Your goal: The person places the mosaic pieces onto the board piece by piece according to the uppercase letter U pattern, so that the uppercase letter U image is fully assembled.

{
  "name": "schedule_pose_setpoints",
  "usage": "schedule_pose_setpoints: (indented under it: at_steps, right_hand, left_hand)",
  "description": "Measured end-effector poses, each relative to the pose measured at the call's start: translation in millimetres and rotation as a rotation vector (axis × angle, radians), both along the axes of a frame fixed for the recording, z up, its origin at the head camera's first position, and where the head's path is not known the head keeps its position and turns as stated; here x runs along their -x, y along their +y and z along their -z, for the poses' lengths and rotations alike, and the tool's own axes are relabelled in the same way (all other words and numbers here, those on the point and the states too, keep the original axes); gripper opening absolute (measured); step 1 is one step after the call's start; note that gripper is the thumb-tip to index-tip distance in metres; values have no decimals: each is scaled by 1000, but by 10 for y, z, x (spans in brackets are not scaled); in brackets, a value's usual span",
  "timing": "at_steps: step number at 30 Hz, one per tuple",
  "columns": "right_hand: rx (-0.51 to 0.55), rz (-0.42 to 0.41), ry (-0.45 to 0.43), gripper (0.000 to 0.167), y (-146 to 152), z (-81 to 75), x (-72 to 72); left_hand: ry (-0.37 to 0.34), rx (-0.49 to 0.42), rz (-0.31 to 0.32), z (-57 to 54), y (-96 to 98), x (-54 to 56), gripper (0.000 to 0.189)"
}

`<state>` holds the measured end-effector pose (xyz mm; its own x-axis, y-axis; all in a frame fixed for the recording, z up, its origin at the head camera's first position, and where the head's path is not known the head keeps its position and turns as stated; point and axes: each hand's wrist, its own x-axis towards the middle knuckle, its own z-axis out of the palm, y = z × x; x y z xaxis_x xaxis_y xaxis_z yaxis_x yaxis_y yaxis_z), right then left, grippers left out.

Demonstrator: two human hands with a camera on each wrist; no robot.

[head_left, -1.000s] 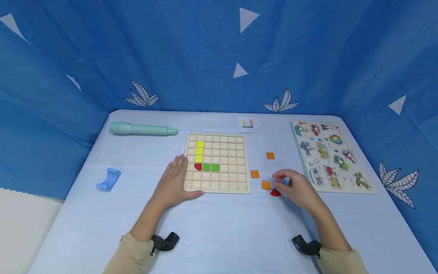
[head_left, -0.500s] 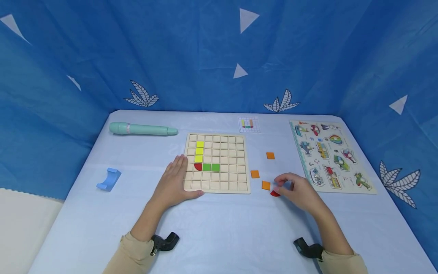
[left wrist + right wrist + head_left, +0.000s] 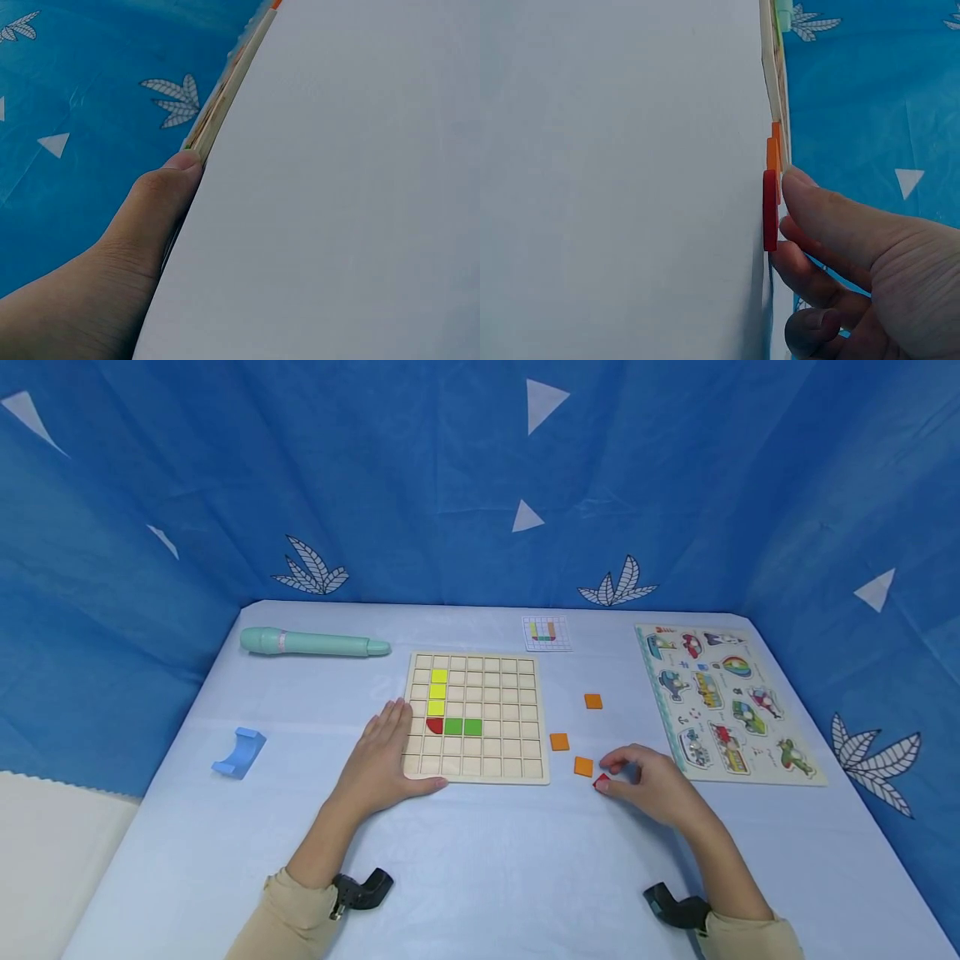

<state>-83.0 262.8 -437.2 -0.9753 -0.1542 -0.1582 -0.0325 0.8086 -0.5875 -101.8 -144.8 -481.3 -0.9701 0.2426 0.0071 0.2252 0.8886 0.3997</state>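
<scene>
In the head view, my left hand (image 3: pixel 378 764) lies spread along the left side of the wooden grid board (image 3: pixel 517 768), its thumb at the front edge. On the board sit yellow squares (image 3: pixel 437 691), a red quarter-circle tile (image 3: pixel 435 726) and green squares (image 3: pixel 453 727). To the right, my right hand (image 3: pixel 651 783) has its thumb on a second red quarter-circle tile (image 3: pixel 769 210) lying on the table. A gap shows between thumb and index finger; the thumb hides part of the tile. Three orange squares (image 3: pixel 582 767) lie between board and hand.
A small pattern card (image 3: pixel 547 633) lies behind the board. The picture puzzle board (image 3: pixel 731 702) is at the right. A green microphone-shaped object (image 3: pixel 315 643) and a blue curved stand (image 3: pixel 239 753) lie at the left. Blue cloth (image 3: pixel 450 485) hangs behind the table.
My right hand has moved slightly down toward the front, and its thumb has come onto the red quarter-circle tile, covering part of it. The left hand has stayed on the board.
</scene>
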Motion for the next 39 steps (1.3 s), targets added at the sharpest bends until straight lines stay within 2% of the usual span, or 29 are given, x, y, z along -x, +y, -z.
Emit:
schedule_pose_setpoints:
  at_steps: [17,24,39]
  right_hand:
    - [-21,1,13,20,-4,0,-13]
    - [-17,-30,24,20,27,8,-20]
    - [-43,15,26,24,56,28,-17]
  left_hand:
    - [1,5,-2,-6,9,0,131]
    - [2,4,-7,-10,13,-11,131]
    - [1,4,-8,-1,14,-10,130]
